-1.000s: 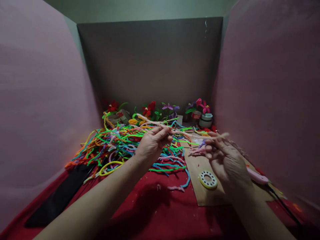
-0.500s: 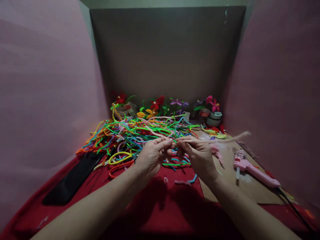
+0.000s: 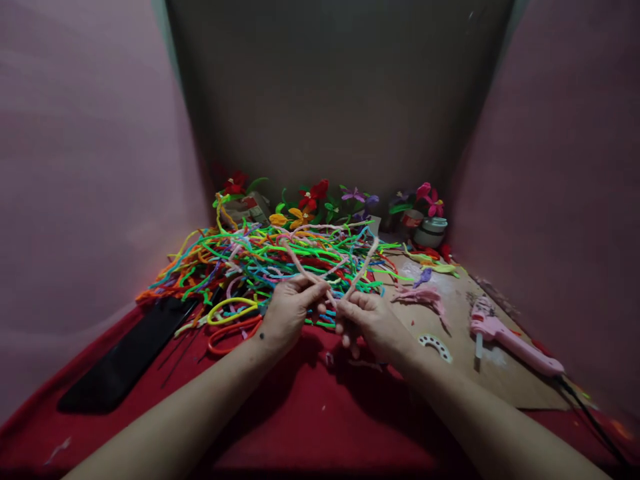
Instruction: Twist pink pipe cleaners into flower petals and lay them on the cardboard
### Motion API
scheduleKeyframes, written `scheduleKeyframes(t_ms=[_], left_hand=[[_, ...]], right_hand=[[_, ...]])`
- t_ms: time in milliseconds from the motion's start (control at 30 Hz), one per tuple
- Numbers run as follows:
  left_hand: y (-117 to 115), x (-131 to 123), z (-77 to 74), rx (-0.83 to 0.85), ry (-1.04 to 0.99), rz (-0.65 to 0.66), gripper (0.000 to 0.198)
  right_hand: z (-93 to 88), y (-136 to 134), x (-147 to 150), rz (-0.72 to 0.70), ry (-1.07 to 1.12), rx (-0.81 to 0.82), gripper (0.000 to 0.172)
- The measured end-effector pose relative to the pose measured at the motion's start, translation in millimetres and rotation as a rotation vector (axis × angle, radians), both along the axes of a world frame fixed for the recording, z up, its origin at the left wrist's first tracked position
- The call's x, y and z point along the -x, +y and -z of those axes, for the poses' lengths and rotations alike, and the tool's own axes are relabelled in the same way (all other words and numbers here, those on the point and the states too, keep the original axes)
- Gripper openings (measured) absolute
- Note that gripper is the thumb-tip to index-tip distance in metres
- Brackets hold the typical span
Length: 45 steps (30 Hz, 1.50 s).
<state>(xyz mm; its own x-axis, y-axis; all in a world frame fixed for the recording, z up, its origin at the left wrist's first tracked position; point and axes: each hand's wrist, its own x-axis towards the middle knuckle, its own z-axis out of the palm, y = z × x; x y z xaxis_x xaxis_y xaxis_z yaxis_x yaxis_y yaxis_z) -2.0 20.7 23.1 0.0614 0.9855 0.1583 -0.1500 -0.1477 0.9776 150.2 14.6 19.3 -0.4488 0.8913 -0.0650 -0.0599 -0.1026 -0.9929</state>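
Observation:
Between my hands is a pale pink pipe cleaner (image 3: 361, 268), bent so that two arms rise in a V above my fingers. My left hand (image 3: 295, 310) pinches it near the bend, thumb against fingers. Close beside it, my right hand (image 3: 367, 320) also pinches the pipe cleaner at its lower part. Fingertips cover the bend itself, so its exact shape is hidden. Just behind the hands lies a large heap of multicoloured pipe cleaners (image 3: 260, 257). Scissors with yellow and red handles (image 3: 233, 304) rest left of my left hand.
A black phone-like slab (image 3: 127, 357) lies at left on the red cloth (image 3: 310, 433). To the right, a pink glue gun (image 3: 515, 345) with a cord rests on a brown board (image 3: 530, 393), near a white ring with holes (image 3: 436, 347). Pipe-cleaner flowers (image 3: 314, 195) and a jar (image 3: 431, 231) stand behind.
The pink pipe cleaner, stretched out to the right before, now stands as a V above my hands. My right hand has shifted left and down. The view has tilted slightly.

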Motion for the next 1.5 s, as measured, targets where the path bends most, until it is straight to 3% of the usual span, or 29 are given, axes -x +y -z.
scheduleKeyframes(t_ms=[267,533,667,867,1167,1333,1500], left_hand=[[0.7,-2.6,9.8,0.224,-0.139,0.194,0.023],[-1.0,-4.2,15.2,0.342,-0.025,0.295,0.027],[-0.5,-2.3,12.7,0.323,-0.067,0.227,0.028],[-1.5,2.5,8.8,0.232,-0.152,0.092,0.030],[-3.2,7.8,-1.9,0.195,-0.277,-0.052,0.027],[-2.1,10.0,4.2,0.084,-0.178,-0.037,0.027],[-2.7,11.3,6.9,0.070,-0.118,-0.063,0.026]], right_hand=[[7.5,-4.7,-2.1,-0.182,-0.018,0.072,0.030],[8.7,-8.6,-0.1,-0.237,-0.092,0.074,0.029],[12.4,-7.4,0.2,-0.208,-0.030,0.124,0.031],[20.1,-2.3,-1.4,0.029,0.198,0.207,0.032],[21.5,10.5,-7.8,0.346,0.369,0.063,0.018],[19.2,10.9,-9.6,0.253,0.400,0.101,0.008],[9.6,-5.7,-4.9,0.105,0.382,0.147,0.036]])
